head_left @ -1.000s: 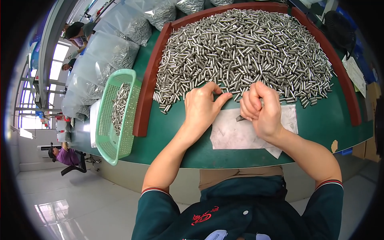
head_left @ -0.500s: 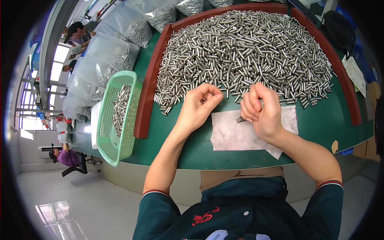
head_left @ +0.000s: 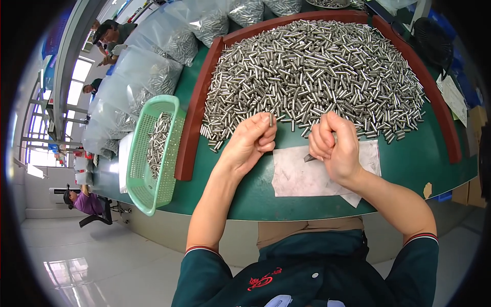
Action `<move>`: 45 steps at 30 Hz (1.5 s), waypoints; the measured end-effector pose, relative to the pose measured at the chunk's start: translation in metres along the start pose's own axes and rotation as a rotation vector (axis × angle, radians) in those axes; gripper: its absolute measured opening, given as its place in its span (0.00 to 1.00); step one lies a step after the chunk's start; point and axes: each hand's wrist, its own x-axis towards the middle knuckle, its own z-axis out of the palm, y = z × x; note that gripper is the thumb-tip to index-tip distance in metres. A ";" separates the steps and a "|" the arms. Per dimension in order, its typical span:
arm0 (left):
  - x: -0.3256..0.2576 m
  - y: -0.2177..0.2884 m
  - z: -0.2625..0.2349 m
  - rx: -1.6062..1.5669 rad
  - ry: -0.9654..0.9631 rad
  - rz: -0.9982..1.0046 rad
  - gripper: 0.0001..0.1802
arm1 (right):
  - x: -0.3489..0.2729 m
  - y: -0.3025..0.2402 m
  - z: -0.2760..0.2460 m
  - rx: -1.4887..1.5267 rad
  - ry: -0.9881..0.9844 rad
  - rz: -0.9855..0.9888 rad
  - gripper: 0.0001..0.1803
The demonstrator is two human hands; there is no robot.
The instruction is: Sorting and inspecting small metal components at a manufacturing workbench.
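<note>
My left hand (head_left: 251, 142) pinches a small metal pin (head_left: 270, 119) upright between thumb and fingers, just in front of a big heap of silvery metal pins (head_left: 317, 71). My right hand (head_left: 333, 147) is curled shut around a small dark pointed tool (head_left: 309, 158) whose tip sticks out to the left. Both hands hover over a white paper sheet (head_left: 299, 176) lying on the green table (head_left: 240, 197). A red-brown raised border (head_left: 197, 110) frames the heap.
A light green plastic basket (head_left: 153, 153) with several pins in it sits at the table's left edge. Clear bags of pins (head_left: 140, 84) are stacked at the far left. Other people sit in the background at left. A paper note (head_left: 452, 97) lies at right.
My left hand has drawn back from the heap toward me with a pin pinched in its fingers. My right hand has stayed in place over the paper.
</note>
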 end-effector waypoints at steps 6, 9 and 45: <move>-0.003 -0.003 -0.014 -0.302 -0.017 -0.035 0.09 | 0.000 0.002 0.001 0.028 0.020 0.032 0.22; -0.002 0.001 -0.008 -0.260 0.028 -0.032 0.09 | 0.000 0.002 0.001 0.024 0.021 0.038 0.23; 0.007 -0.011 0.013 0.858 0.270 0.327 0.06 | 0.000 0.000 0.000 0.029 0.028 0.029 0.21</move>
